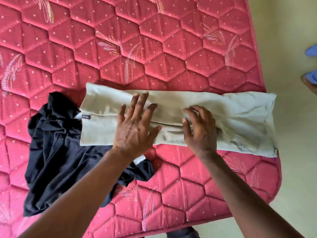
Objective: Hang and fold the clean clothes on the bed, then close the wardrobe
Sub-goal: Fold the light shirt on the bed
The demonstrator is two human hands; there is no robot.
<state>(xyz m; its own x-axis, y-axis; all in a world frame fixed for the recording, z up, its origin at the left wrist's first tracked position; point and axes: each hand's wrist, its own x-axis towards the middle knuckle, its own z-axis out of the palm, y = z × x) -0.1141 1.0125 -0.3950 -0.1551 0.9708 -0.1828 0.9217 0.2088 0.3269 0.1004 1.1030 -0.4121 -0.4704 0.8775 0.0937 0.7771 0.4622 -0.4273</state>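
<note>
We press our spread left hand (135,129) on the beige garment (243,115); we cannot tell our right hand's (201,131) grip.

Quilted red mattress (154,40) is showing a faint satin sheen, while the beige garment (240,114) and crumpled black garment (51,152) are lying as soft, matt cloth

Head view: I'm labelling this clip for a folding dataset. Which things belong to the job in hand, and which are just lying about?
Job in hand:
beige garment, folded into a long strip
left hand pressing it flat
right hand resting on it
crumpled black garment, not yet folded
red quilted mattress beneath

Lying about:
blue footwear on the floor, right edge
</note>
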